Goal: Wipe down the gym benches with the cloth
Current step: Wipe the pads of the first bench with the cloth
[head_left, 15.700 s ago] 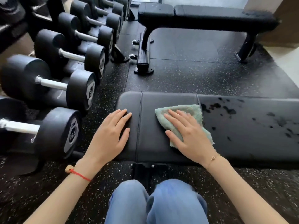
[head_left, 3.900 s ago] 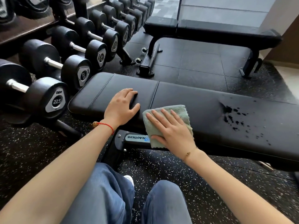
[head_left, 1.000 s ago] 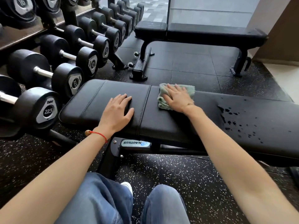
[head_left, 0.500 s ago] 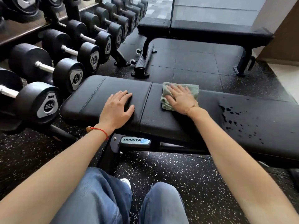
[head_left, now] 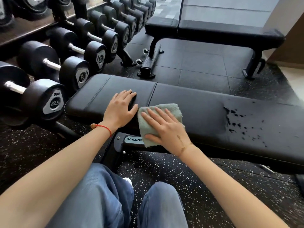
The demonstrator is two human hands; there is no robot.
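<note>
The near bench (head_left: 205,112), the biggest thing before me, is only part done as I judge it: its black tabletop looks dry and even from the nine o'clock end across to the middle, but toward three o'clock a scatter of dark wet spots (head_left: 238,124) sits untouched, so that stretch is left to wipe. The far bench (head_left: 222,32), up at one o'clock and well apart across the floor mats, shows no hand or cloth on it, and I cannot tell from here whether it has been wiped; I count it as work to come. The dumbbell rack (head_left: 69,51) runs from nine o'clock up to eleven, and it is the one thing here that holds anything: pairs of black dumbbells lie in a row on it, the nearest marked 22.5. Of true containers such as buckets, bottles or bins I see none. The green cloth (head_left: 166,112) lies on the near edge of the tabletop at centre, its lower end hanging over the edge toward six o'clock, just above the frame label. My right hand (head_left: 166,127) is the working grip: fingers straight and spread, pressing the cloth flat, not curled round it. My left hand (head_left: 121,109) rests flat and relaxed on the tabletop just beside the cloth at its nine o'clock, holding nothing, steadying me.
</note>
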